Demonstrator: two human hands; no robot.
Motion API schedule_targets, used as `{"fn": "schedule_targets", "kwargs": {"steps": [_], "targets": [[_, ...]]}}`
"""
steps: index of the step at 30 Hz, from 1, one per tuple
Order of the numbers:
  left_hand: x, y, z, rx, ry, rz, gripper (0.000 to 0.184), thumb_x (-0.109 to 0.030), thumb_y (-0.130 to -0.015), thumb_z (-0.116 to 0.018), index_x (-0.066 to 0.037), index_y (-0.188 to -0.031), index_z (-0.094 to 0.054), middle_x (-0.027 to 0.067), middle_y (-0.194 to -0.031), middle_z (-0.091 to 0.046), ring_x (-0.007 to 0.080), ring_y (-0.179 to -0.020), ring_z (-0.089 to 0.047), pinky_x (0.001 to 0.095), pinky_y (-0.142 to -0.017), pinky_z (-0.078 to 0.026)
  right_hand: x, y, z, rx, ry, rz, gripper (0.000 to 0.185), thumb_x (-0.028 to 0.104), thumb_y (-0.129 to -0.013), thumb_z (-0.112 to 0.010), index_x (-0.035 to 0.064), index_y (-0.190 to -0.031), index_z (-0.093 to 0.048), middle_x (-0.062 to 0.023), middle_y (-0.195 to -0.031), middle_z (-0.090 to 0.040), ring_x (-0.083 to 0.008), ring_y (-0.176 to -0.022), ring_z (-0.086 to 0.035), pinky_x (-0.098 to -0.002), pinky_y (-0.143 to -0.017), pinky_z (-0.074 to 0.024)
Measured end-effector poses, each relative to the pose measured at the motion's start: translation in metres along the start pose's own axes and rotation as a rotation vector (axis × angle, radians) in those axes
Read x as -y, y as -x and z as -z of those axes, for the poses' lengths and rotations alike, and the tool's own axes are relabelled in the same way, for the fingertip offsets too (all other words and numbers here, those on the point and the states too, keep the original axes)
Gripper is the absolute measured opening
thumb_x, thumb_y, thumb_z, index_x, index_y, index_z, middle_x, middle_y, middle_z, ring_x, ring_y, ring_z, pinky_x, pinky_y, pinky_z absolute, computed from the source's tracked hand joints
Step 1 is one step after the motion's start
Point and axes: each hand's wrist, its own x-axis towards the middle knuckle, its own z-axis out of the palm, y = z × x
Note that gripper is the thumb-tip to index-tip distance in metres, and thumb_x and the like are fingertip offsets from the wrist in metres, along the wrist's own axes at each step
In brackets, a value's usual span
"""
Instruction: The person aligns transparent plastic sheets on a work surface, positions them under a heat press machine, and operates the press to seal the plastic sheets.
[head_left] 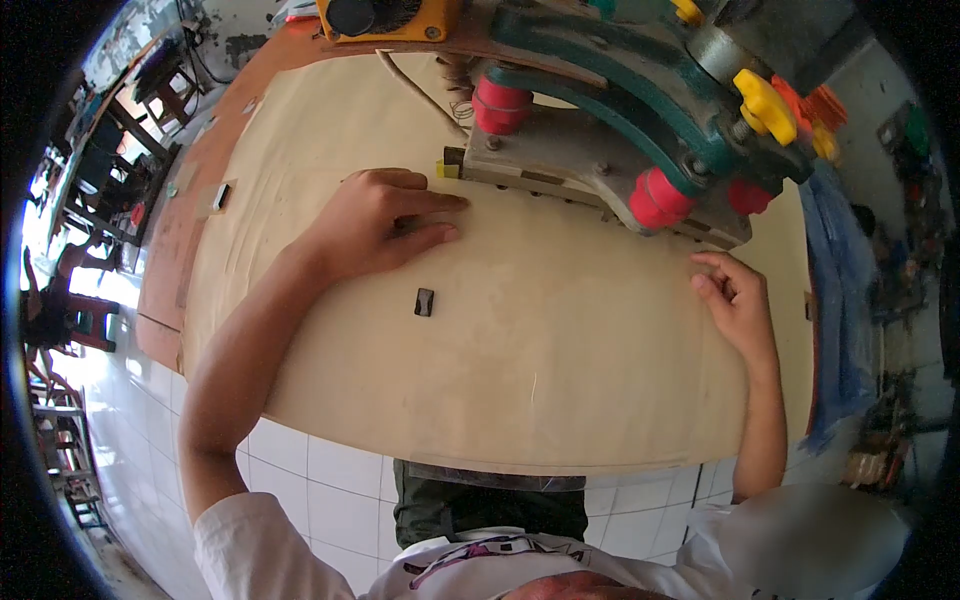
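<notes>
My left hand (392, 218) rests on the pale sheet covering the table (520, 370), its fingers apart and pointing right toward the machine's left end, holding nothing that I can see. At the right end of the machine's metal bar (600, 185), my right hand (735, 292) is on or just above the sheet, with thumb and index finger curled close together; whether something small is between them cannot be made out. A small dark rectangular block (425, 302) lies on the sheet below my left hand.
The green machine arm (610, 115) with red knobs (660, 200) and a yellow knob (765, 106) stands at the back right. A yellow box (385, 20) sits at the back edge. Another small dark piece (221, 196) lies far left. Blue fabric (845, 290) hangs at the right.
</notes>
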Motion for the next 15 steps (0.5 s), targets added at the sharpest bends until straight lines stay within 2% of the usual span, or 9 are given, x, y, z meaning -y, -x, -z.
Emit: {"fn": "schedule_targets", "kwargs": {"steps": [3, 15], "targets": [[-0.002, 0.0001, 0.0034, 0.041, 0.013, -0.005, 0.028, -0.021, -0.085, -0.071, -0.005, -0.107, -0.072, 0.0134, -0.07, -0.057, 0.0299, -0.067, -0.057, 0.0416, -0.062, -0.048, -0.0004, -0.0005, 0.0004, -0.001, 0.012, 0.012, 0.023, 0.01, -0.085, -0.069, 0.0064, -0.108, -0.069, -0.0016, -0.063, -0.051, -0.0097, -0.055, -0.045, -0.0269, -0.053, -0.04], [0.0013, 0.0011, 0.0019, 0.034, 0.034, -0.004, 0.025, -0.018, -0.084, -0.071, -0.004, -0.104, -0.072, 0.015, -0.073, -0.061, 0.0317, -0.068, -0.06, 0.0422, -0.064, -0.049, 0.0071, 0.0011, 0.0008, 0.003, -0.018, -0.039, 0.022, 0.009, -0.085, -0.069, 0.0058, -0.107, -0.069, -0.0009, -0.063, -0.054, -0.0084, -0.057, -0.047, -0.0257, -0.054, -0.0402]]}}
